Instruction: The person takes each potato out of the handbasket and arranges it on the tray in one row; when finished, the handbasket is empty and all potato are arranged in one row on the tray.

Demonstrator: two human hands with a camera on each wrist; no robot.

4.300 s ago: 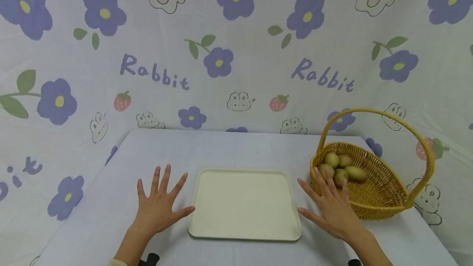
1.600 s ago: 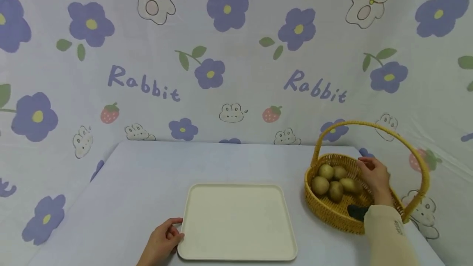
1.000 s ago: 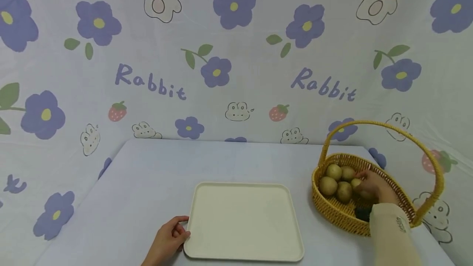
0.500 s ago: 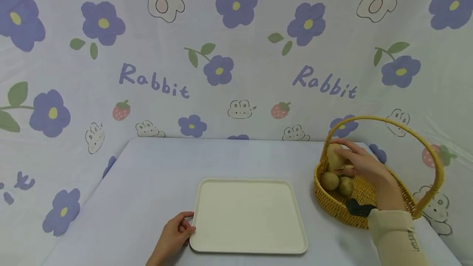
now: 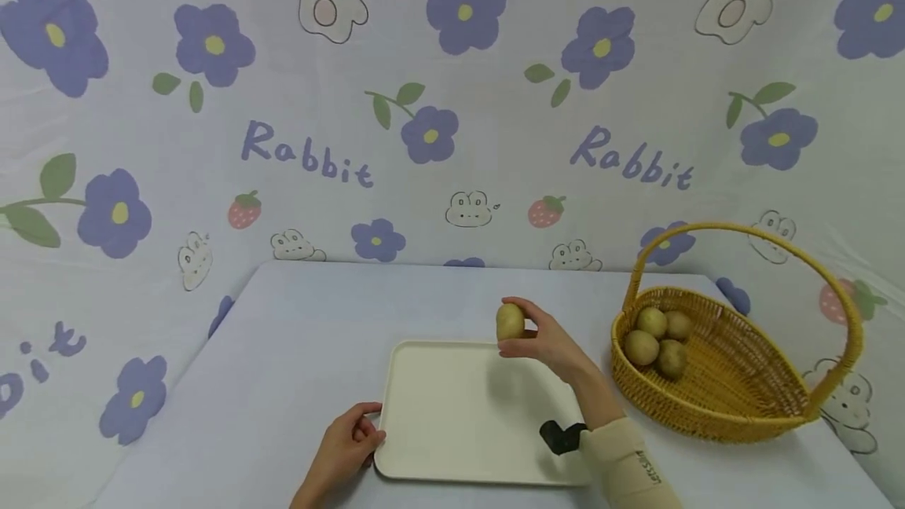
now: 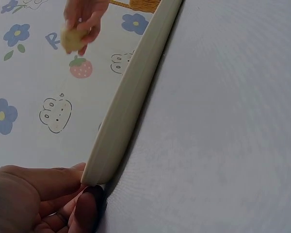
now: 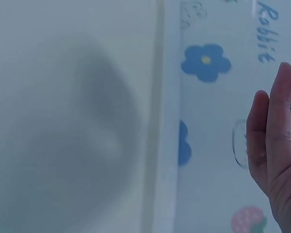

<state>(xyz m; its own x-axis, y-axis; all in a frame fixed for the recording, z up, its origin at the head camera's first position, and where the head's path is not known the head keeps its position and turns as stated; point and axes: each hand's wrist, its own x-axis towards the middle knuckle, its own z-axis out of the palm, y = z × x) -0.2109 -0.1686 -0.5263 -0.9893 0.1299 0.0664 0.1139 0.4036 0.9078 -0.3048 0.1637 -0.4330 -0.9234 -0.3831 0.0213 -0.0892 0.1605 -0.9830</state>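
Held up over the far edge of the cream tray (image 5: 438, 422) is a pale yellow-brown potato (image 5: 510, 322), pinched between the thumb and fingers of my right hand (image 5: 555, 348). The right wrist view shows the fingers (image 7: 281, 126) along the potato's side, most of it cut off by the frame. My left hand (image 5: 344, 446) grips the tray's left edge near its front corner, and in the left wrist view its thumb and finger meet at the rim. The tray lies flat with only shadows on its surface. The potato (image 6: 73, 40) also shows small in that view.
At the right of the white-covered table (image 5: 339, 305) stands a wicker basket (image 5: 714, 426) with a tall arched handle. Several potatoes (image 5: 657, 342) lie at its left end. A patterned cloth (image 5: 495, 140) hangs behind the table.
My right hand has reached into the basket, taken a potato, lifted it out and carried it left over the tray. My left hand has come to the tray's left edge and stayed there.
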